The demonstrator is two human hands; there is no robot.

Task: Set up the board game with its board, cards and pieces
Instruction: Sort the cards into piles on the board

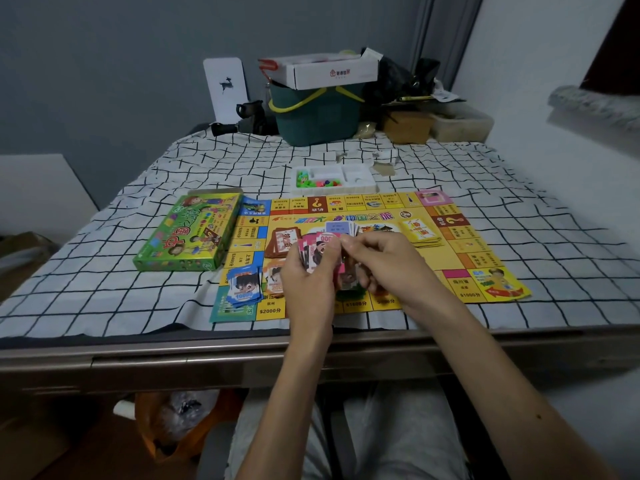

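Observation:
The yellow game board (450, 251) lies flat on the checked tablecloth. Above its middle my left hand (308, 282) grips a fanned stack of pink play-money notes (317, 249). My right hand (384, 261) pinches the top of that stack from the right. A blue pile of notes (244, 285) rests on the board's near left corner, with an orange pile (273, 280) beside it. Brown cards (282, 240) and yellow cards (420, 233) sit on the board's centre. The green game box (188, 232) lies left of the board. A white tray of coloured pieces (334, 178) stands behind it.
A dark green basket (315, 116) with a white carton (329, 71) on top stands at the back of the table, beside a white card with a deer (225, 88) and dark clutter (408, 81). The table's metal front edge (207, 355) runs just below the board.

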